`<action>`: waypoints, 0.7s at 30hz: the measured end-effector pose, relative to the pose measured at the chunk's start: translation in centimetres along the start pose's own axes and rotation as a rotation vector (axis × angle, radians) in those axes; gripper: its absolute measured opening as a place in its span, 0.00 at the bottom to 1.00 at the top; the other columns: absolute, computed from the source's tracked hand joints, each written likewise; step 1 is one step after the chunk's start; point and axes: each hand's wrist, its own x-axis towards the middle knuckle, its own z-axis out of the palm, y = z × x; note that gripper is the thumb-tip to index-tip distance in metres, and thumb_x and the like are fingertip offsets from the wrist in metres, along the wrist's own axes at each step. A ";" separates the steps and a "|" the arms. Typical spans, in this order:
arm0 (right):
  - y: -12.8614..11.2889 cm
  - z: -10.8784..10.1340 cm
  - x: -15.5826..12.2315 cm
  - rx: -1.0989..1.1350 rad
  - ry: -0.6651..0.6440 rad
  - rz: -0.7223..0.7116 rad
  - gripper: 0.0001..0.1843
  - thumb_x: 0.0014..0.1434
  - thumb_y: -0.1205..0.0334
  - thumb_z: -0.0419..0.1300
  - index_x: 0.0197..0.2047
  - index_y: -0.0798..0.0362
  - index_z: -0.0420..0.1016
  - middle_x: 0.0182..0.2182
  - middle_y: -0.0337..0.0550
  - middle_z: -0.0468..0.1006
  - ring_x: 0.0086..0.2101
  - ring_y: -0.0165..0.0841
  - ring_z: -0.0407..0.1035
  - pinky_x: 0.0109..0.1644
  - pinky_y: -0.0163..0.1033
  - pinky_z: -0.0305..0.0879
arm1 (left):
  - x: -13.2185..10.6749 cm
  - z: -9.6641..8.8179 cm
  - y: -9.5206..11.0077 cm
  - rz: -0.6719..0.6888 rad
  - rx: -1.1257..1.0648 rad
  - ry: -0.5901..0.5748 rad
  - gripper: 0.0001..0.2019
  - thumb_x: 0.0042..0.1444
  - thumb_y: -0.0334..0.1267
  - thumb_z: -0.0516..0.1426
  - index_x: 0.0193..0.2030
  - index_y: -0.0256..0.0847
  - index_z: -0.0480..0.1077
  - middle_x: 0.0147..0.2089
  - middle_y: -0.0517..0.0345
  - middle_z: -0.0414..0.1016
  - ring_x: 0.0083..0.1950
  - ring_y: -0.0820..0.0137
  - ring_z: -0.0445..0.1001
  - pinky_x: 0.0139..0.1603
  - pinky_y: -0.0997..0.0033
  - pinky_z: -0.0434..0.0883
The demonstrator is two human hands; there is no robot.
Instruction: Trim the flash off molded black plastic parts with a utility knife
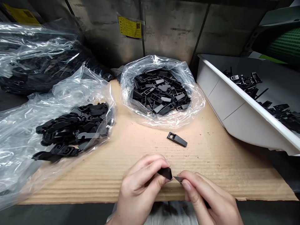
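Observation:
My left hand is closed in a pinch on a small black plastic part at the front edge of the cardboard sheet. My right hand is closed on a second, thinner black piece, its tip almost touching the first part. One loose black clip lies flat on the cardboard just beyond my hands.
An open clear bag of black clips sits at the back centre. Another clear bag with black parts lies at the left, with a larger bag behind it. A white bin holding black parts stands tilted at the right.

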 end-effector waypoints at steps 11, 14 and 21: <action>-0.5 -0.2 0.5 0.168 -0.205 0.183 0.10 0.60 0.68 0.48 0.27 0.50 0.63 0.18 0.31 0.61 0.18 0.23 0.59 0.22 0.26 0.55 | -0.2 0.2 -0.2 0.231 0.195 0.043 0.16 0.50 0.18 0.53 0.39 0.43 0.69 0.37 0.58 0.72 0.41 0.66 0.72 0.44 0.70 0.68; -0.7 -0.3 0.6 0.259 -0.308 0.348 0.14 0.62 0.62 0.46 0.24 0.51 0.60 0.17 0.31 0.58 0.18 0.22 0.54 0.19 0.26 0.51 | -0.3 0.5 -0.3 0.363 0.251 0.087 0.14 0.50 0.18 0.53 0.39 0.38 0.69 0.37 0.55 0.72 0.40 0.67 0.72 0.43 0.69 0.69; -0.8 -0.4 0.7 0.412 -0.458 0.600 0.19 0.61 0.52 0.45 0.22 0.53 0.56 0.17 0.32 0.55 0.16 0.21 0.47 0.17 0.28 0.44 | -0.3 0.7 -0.6 0.438 0.317 0.125 0.13 0.49 0.16 0.53 0.37 0.33 0.69 0.37 0.54 0.71 0.40 0.68 0.71 0.44 0.69 0.68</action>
